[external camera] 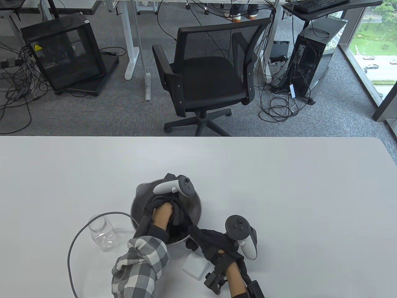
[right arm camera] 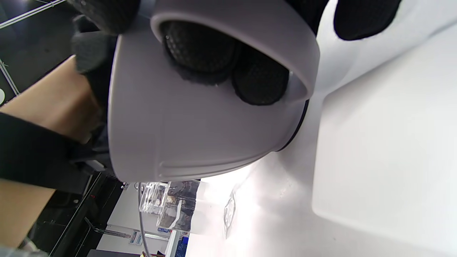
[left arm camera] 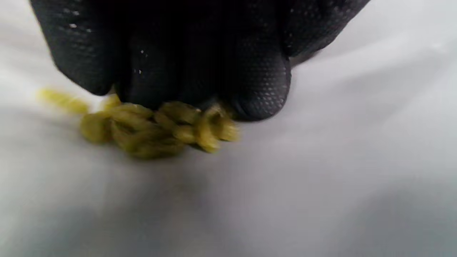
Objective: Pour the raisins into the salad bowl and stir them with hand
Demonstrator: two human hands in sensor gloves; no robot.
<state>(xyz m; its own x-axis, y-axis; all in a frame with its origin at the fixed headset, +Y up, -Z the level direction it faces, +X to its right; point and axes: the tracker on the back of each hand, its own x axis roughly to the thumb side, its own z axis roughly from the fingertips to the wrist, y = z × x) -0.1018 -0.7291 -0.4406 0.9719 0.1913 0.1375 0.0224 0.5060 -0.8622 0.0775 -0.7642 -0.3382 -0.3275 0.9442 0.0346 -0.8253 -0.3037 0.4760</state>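
The grey salad bowl (external camera: 196, 208) stands near the table's front edge. My left hand (external camera: 166, 209) reaches down into it, its fingers hidden there under the tracker. In the left wrist view the gloved fingertips (left arm camera: 260, 100) are bunched together over a small clump of greenish-yellow raisins (left arm camera: 153, 130) on the bowl's pale floor. My right hand (external camera: 206, 242) grips the bowl's near right rim. From the right wrist, two fingers (right arm camera: 200, 50) are hooked over the rim into the bowl (right arm camera: 200, 139). The empty clear jar (external camera: 103, 233) stands upright just left of the bowl.
A white flat block (external camera: 194, 267) lies on the table beside the bowl's front, under my right wrist. A grey cable (external camera: 72, 248) loops from the bowl's left side past the jar to the front edge. An office chair (external camera: 211, 71) stands beyond the table's far edge.
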